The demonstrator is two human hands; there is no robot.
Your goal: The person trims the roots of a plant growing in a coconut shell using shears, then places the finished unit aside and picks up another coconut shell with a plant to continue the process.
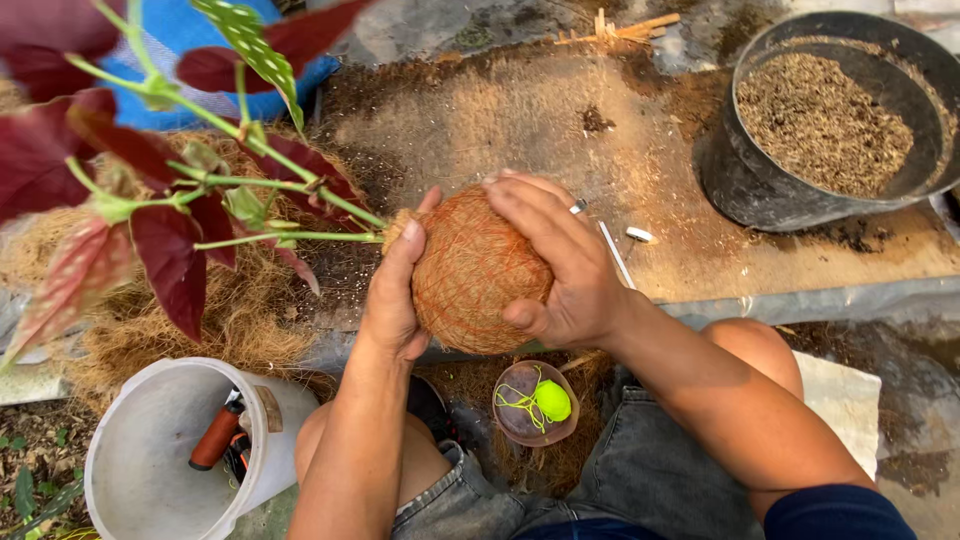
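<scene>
Fibre ball [470,270] between both hands' fingers [545,215]

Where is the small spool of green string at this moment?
In the head view, the green string spool sits in a small clear cup low at centre, between the person's knees, just below the fibre-wrapped ball.

The ball [470,270] between the two hands is wrapped in brown coconut fibre, rough and hairy, bound with thin orange thread. The plant leaves [160,250] growing out of it look smooth and slightly glossy, dark red. The counter [520,120] is a wooden board, matt, dusty with soil. A heap of loose fibre [250,320] at its left edge is dry and coarse. The black pot [740,180] at the right corner is dull plastic, filled with grainy husk. The white bucket [150,450] is smooth plastic, a little dirty. The small bowl [520,410] is clear plastic, holding shiny green string [550,400]. The shorts [650,470] are grey denim cloth.
</scene>
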